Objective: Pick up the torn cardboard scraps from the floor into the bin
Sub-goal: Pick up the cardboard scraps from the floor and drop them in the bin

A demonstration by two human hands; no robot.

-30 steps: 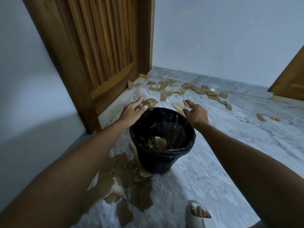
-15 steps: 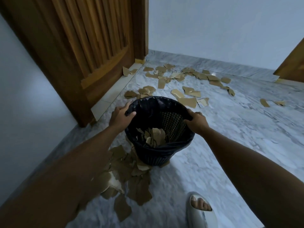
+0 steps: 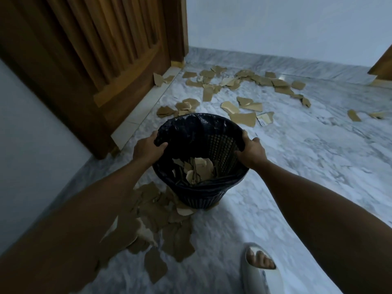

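We see the wooden door (image 3: pixel 101 60) at left. Our left hand (image 3: pixel 146 150) and right hand (image 3: pixel 251 152) now grip the bin (image 3: pixel 199 187) rim, earlier only reaching. Cardboard scraps (image 3: pixel 241 118) litter the floor (image 3: pixel 307 166) beyond; a slipper (image 3: pixel 262 274) at right.

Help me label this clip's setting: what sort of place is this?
Probably a room or hallway in a home: a marble-patterned floor, a slatted wooden door and plain white walls. A lined bin, gripped by both hands, stands among torn cardboard scraps.
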